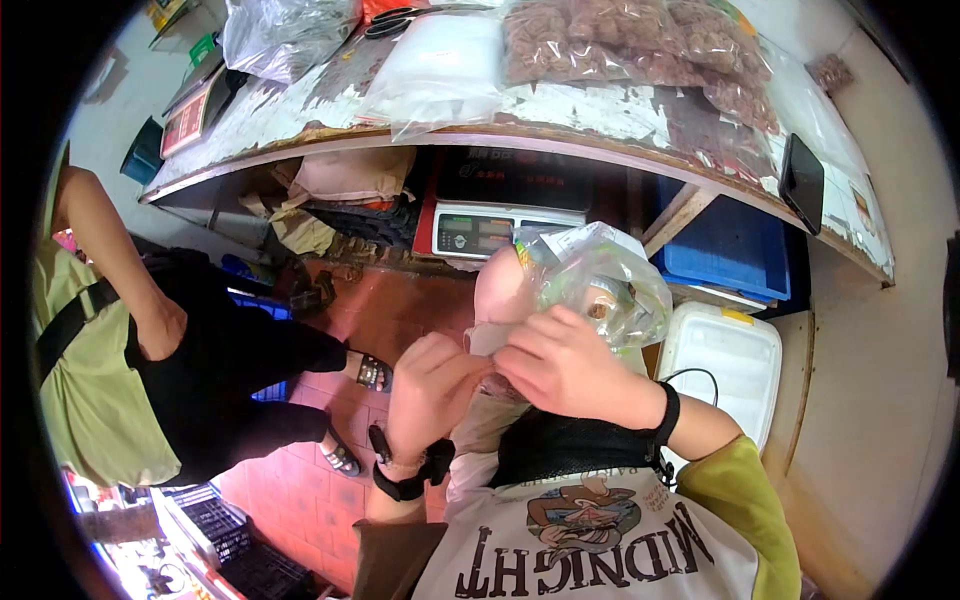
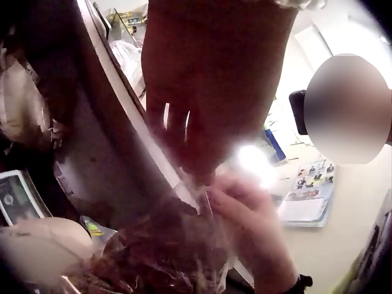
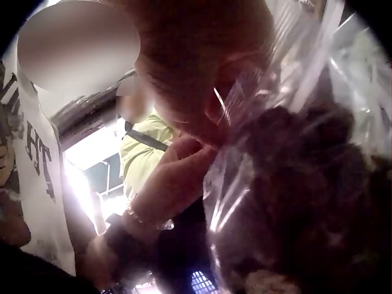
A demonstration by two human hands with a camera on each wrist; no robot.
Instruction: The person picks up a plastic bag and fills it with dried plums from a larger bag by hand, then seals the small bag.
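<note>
In the head view my left hand (image 1: 432,385) and right hand (image 1: 575,365) meet at chest height, fingertips together. Both pinch the top of a clear plastic bag. The right wrist view shows that bag (image 3: 294,202) bulging with dark brown contents below the fingers, with the left hand (image 3: 174,171) beside it. In the left wrist view the bag (image 2: 165,245) hangs under the pinched fingers, and the right hand (image 2: 251,220) is behind it. Most of the bag is hidden by the hands in the head view. Another clear bag (image 1: 610,285) lies just beyond the right hand.
A worn white table (image 1: 610,115) holds bags of brown pieces (image 1: 600,45), a stack of clear bags (image 1: 440,65), scissors (image 1: 400,20) and a phone (image 1: 801,183). Beneath are a scale (image 1: 480,232) and a blue crate (image 1: 725,245). Another person (image 1: 200,350) stands at the left.
</note>
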